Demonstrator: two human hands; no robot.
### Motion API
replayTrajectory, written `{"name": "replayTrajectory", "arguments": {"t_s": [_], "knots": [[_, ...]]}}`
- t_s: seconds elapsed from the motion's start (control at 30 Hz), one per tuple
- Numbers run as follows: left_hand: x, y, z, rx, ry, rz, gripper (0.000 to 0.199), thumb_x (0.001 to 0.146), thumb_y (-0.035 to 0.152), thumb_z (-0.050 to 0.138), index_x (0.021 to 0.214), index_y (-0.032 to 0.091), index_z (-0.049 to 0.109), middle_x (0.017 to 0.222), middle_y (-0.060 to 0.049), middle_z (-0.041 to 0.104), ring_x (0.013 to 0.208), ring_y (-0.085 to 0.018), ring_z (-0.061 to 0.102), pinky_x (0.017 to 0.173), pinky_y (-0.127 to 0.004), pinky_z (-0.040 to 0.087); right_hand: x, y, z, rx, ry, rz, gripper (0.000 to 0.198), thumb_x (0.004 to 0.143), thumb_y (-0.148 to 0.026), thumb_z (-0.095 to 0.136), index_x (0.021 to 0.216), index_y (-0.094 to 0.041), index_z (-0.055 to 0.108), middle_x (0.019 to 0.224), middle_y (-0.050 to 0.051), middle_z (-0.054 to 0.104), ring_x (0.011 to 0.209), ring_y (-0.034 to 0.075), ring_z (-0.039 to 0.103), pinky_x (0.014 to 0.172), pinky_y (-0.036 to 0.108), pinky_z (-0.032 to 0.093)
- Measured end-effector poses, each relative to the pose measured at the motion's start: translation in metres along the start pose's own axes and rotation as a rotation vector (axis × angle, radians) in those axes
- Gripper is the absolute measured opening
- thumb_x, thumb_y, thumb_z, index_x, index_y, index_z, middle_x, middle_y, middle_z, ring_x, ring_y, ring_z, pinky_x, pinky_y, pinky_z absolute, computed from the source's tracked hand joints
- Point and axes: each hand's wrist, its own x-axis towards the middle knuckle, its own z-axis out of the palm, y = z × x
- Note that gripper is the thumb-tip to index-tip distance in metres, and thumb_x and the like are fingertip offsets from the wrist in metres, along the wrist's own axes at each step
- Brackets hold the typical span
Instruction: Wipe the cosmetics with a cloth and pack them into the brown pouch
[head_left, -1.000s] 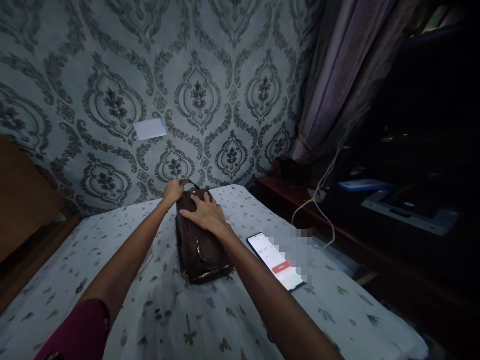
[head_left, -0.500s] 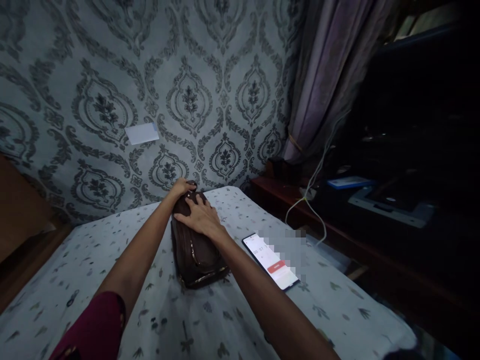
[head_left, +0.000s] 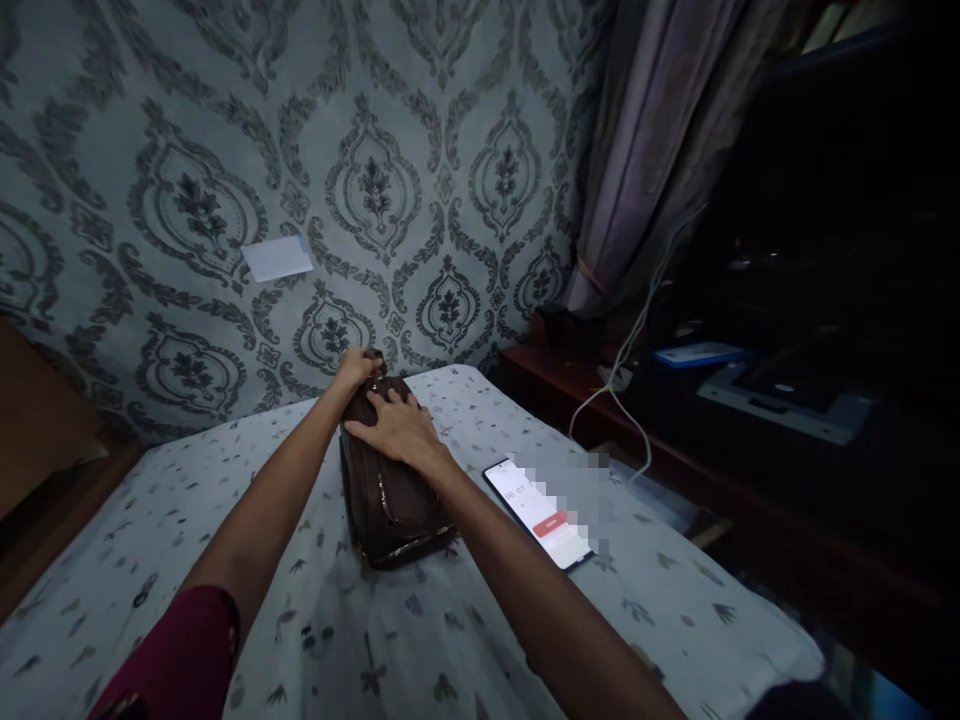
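A dark brown leather-like bag [head_left: 409,510] with metal zippers lies on the patterned white sheet [head_left: 337,630]. At its far end my left hand [head_left: 356,368] is closed around the bag's short strap or handle [head_left: 377,360]. My right hand [head_left: 397,425] rests flat on the bag's upper face with its fingers spread. The underside of the bag is hidden.
Right of the bag lies a phone [head_left: 536,515] with a lit screen showing a timer. A white cable [head_left: 626,375] hangs by the dark shelf. At the left edge stands a brown board or box [head_left: 41,420]. The patterned wall [head_left: 375,190] rises behind.
My left hand and the strap have shifted slightly up and left in view, along with a small camera movement. My right hand stays on the bag.
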Motion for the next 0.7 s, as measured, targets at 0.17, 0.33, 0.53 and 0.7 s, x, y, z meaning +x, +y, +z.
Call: {"name": "replayTrajectory", "arguments": {"t_s": [0.17,0.33,0.53,0.7], "knots": [[-0.006,0.002,0.000,-0.124,-0.003,0.013,0.019,0.069,0.031,0.073,0.066,0.016,0.062,0.062,-0.003,0.068,0.064,-0.017,0.065,0.065,-0.027,0.051,0.001,0.000,0.001,-0.004,0.002,-0.005,0.074,0.092,-0.069,0.045,0.151,-0.025,0.044,0.159,0.017,0.041,0.145,0.043,0.035,0.110,0.057,0.034],[-0.009,0.004,-0.009,-0.117,-0.059,-0.010,0.021,0.069,0.034,0.073,0.069,0.016,0.063,0.064,-0.003,0.068,0.064,-0.017,0.064,0.064,-0.027,0.050,0.001,0.002,0.002,0.009,0.000,0.003,0.076,0.091,-0.070,0.045,0.154,-0.026,0.041,0.162,0.016,0.035,0.146,0.044,0.033,0.111,0.058,0.033],[-0.017,-0.011,-0.038,0.069,-0.119,-0.089,0.021,0.068,0.033,0.076,0.067,0.016,0.064,0.056,0.000,0.061,0.056,-0.016,0.059,0.056,-0.026,0.045,0.005,0.002,0.005,0.025,0.010,0.015,0.079,0.089,-0.071,0.047,0.155,-0.027,0.039,0.162,0.016,0.035,0.147,0.044,0.033,0.112,0.057,0.032],[-0.024,-0.021,-0.049,0.251,-0.068,-0.058,0.020,0.069,0.034,0.077,0.071,0.016,0.068,0.057,0.000,0.061,0.061,-0.017,0.061,0.058,-0.025,0.046,-0.005,-0.002,0.003,0.039,0.010,0.023,0.080,0.090,-0.068,0.050,0.156,-0.027,0.037,0.166,0.017,0.026,0.149,0.044,0.028,0.114,0.060,0.029]]}}
